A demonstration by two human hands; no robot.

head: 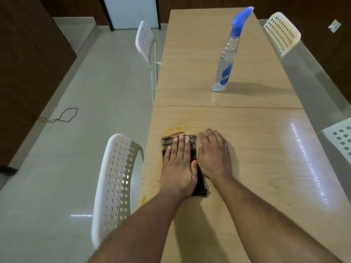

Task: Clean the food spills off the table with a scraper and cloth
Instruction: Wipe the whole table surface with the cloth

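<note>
Head view: your left hand [177, 164] lies flat on the folded checked cloth [191, 144], fingers straight and pressing it to the worktop [256, 149] near its left edge. Your right hand [213, 154] rests flat just beside it, palm on bare wood, inner edge touching the cloth; fingers straight, holding nothing. So neither grip is clamped: both are spread and pressing. Orange smear [173, 128] shows just beyond the cloth's far left corner; smaller orange specks [143, 198] sit along the worktop's near left edge. Spray bottle [227, 59] stands upright, well apart, on the far half past the seam. No scraper in sight. White chair [114, 185] tucked at the left edge. Judgement: you are in the wiping step, with scraping either done or skipped; cannot tell which. Next move likely calls for pushing the cloth forward and left over the smear under steady flat pressure, then drawing back along the edge for the specks, taking care not to sweep residue onto the chair.
</note>
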